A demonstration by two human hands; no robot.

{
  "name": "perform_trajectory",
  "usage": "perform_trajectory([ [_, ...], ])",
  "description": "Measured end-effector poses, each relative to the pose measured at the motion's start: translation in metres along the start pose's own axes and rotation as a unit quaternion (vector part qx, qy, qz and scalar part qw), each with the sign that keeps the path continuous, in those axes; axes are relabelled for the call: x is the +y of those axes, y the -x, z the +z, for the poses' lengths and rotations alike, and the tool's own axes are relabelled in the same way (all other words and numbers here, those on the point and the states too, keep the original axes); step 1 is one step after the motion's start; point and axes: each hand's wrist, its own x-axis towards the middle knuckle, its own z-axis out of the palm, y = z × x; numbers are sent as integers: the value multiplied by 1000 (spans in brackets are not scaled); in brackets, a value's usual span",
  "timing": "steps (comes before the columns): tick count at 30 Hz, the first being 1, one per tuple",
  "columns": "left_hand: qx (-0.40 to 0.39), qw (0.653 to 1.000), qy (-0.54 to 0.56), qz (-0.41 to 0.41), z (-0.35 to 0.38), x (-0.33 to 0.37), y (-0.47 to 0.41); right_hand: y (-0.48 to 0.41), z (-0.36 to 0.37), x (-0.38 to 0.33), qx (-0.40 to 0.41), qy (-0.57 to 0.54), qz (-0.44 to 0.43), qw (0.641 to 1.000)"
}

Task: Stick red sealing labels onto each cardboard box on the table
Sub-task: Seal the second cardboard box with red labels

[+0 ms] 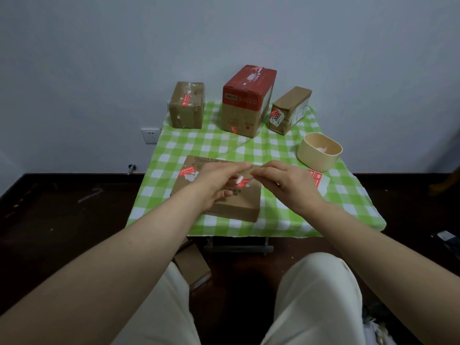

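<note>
A flat cardboard box (239, 207) lies at the near edge of the green checked table (224, 145), with one red label (187, 171) on its far left corner. Above the box, my left hand (219, 181) and my right hand (286, 181) meet fingertip to fingertip and pinch a red label with white backing (241, 181) between them. Three upright boxes stand at the back: a brown one (186, 105) at the left, a tall red-topped one (245, 100) in the middle, and a slim brown one (290, 109) at the right. Each carries a red label.
A cream oval tub (319, 151) with paper scraps inside stands right of the flat box. A sheet of red labels (317, 179) lies beside my right hand. A small cardboard box (193, 266) sits on the dark floor by my left knee.
</note>
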Motion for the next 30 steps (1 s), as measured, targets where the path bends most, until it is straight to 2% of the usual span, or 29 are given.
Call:
perform_trajectory([
  [2, -19, 1000, -7, 8, 3, 1, 3, -1, 1, 0, 0, -2, 0, 1000],
  [10, 18, 1000, 2, 13, -1, 2, 0, -1, 1, 0, 17, -12, 30, 999],
  [17, 39, 995, -65, 62, 1, 8, -2, -11, -2, -7, 28, -22, 58, 998],
  [22, 50, 991, -80, 94, -1, 18, -7, -16, -9, -9, 15, -71, 130, 989],
  [26, 50, 991, -87, 90, -1, 29, -9, -21, -12, -13, 10, -147, 225, 963],
  [30, 20, 986, -108, 125, -3, 35, -7, -27, -18, -16, 29, -277, 353, 893],
])
